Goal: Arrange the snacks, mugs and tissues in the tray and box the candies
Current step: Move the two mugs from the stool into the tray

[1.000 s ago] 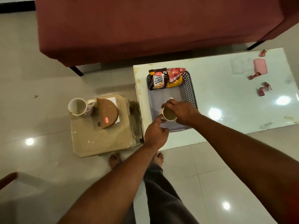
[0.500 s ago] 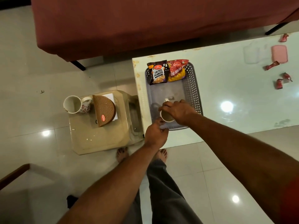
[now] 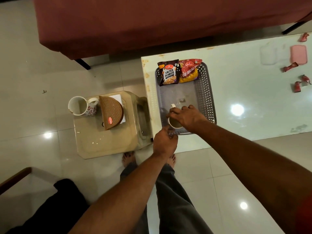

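A grey perforated tray lies on the white table. Two snack packets lean at its far end: salted peanuts and a red-and-yellow packet. My right hand grips the rim of a white mug at the tray's near end. My left hand pinches the tray's near edge. A second floral mug and a brown tissue holder with white tissues stand on a beige stool. Red candies and a pink box lie at the table's far right.
A maroon sofa runs behind the table and stool. A clear lid lies beside the pink box. My bare feet stand on the glossy tiled floor. A dark object and a wooden armrest sit at lower left.
My right hand has brought the mug down toward the tray's near end. The left hand stays at the tray's edge. The camera view has shifted a little to the left.
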